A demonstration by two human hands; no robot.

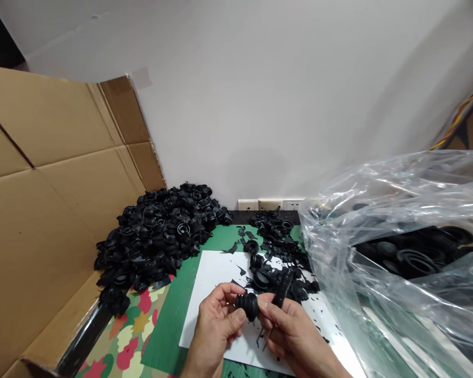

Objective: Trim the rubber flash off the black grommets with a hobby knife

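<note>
A small black ribbed rubber bellows (247, 306) is between my two hands, above a white sheet (199, 294). My left hand (217, 323) pinches its left end with thumb and fingers. The thumb and forefinger of my right hand (287, 328) are at its right end. In that same hand lies a pair of black tweezers (283, 289), with thin tips pointing down at the sheet. Just beyond my hands, more rubber bellows (261, 279) and torn black scraps (295, 289) lie on the sheet.
At the left a big heap of black rubber parts (161, 231) leans against a cardboard box wall (63, 157). A clear plastic bag (339, 236) with black rubber parts (418, 257) stands at the right. Power sockets (270, 205) line the wall behind the green mat (169, 325).
</note>
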